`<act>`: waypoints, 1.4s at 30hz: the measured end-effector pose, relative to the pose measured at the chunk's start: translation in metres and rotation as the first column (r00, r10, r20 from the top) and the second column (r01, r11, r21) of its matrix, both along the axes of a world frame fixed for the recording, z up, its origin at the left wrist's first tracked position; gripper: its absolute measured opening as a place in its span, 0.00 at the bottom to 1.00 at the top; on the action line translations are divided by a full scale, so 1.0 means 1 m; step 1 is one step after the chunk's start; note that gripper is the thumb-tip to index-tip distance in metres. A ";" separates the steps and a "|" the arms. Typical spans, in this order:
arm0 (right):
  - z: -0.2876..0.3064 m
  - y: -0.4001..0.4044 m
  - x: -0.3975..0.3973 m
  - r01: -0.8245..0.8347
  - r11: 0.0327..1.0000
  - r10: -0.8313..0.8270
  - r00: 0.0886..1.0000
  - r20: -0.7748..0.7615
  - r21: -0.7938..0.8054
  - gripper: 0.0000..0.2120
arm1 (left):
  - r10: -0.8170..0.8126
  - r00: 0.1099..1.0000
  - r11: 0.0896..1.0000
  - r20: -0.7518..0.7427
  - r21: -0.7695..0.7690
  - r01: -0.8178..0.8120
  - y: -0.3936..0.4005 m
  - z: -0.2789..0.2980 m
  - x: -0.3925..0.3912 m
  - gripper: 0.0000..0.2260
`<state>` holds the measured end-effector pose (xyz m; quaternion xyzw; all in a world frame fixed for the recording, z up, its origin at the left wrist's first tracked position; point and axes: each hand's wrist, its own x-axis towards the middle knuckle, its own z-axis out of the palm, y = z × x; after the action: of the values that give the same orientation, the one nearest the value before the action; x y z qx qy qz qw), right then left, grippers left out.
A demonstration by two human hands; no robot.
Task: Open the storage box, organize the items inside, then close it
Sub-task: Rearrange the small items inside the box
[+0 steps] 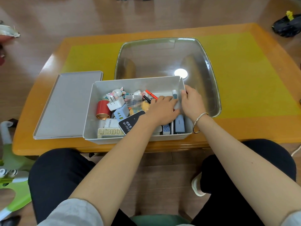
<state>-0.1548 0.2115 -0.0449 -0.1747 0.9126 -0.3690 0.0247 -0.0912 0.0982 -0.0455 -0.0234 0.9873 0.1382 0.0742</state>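
Left hand [162, 110] flat, fingers down on items at right end of storage box [136, 110], prob sorting. Right hand [192, 103] pinches right wall, steadying. Lid [68, 103] off, lying left of box.

At the centre of the frame the grey storage box [136, 111] stands open on the counter [244, 79], its lid [68, 105] lying flat just left of it. Both hands reach into its right half: the left hand [162, 110] lies over the items, and the right hand [192, 101] is at the right wall, what its fingers hold unclear.
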 end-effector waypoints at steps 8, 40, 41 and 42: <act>0.012 -0.002 0.008 0.050 0.978 0.011 0.959 -0.284 0.204 0.17 | 0.296 0.913 0.954 -0.281 0.127 -0.271 -0.039 0.032 0.046 0.15; 0.026 -0.133 0.056 -0.470 0.881 0.448 0.868 0.215 0.062 0.29 | 0.792 0.560 0.597 -0.243 0.119 -0.794 -0.158 0.003 0.150 0.16; 0.028 -0.134 0.061 -0.487 0.873 0.476 0.861 0.180 0.022 0.28 | 0.790 0.564 0.600 -0.243 0.116 -0.791 -0.161 0.002 0.150 0.16; 0.032 -0.135 0.066 -0.513 0.858 0.512 0.846 0.147 -0.033 0.27 | 0.787 0.568 0.604 -0.243 0.115 -0.788 -0.164 0.002 0.148 0.16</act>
<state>-0.0890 0.0766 -0.0132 -0.3833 0.8298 -0.3575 0.1915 0.0573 -0.0659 -0.0435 -0.4412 0.8742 0.1555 -0.1299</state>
